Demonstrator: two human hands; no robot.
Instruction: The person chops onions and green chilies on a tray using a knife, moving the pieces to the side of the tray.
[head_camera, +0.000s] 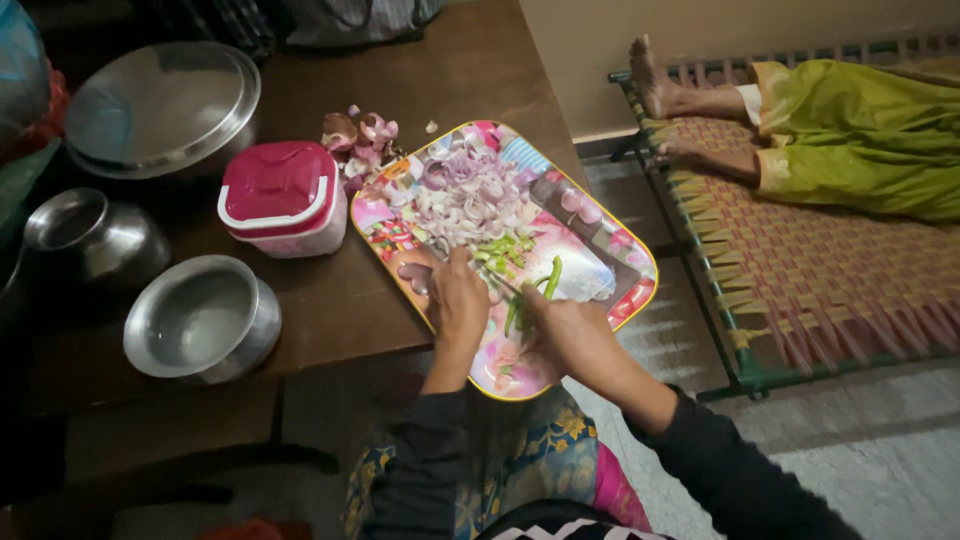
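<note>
One view: head-worn camera, looking steeply down from above the wearer's lap, close over a patterned tray at the edge of a wooden table; floor and a woven cot fill the right side.

tray: multicoloured print, yellow rim | chillies: green | box: pink lid | onion: seemingly pale purple

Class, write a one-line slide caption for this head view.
Left hand and right hand cut green chillies beside chopped onion on a colourful tray.
</note>
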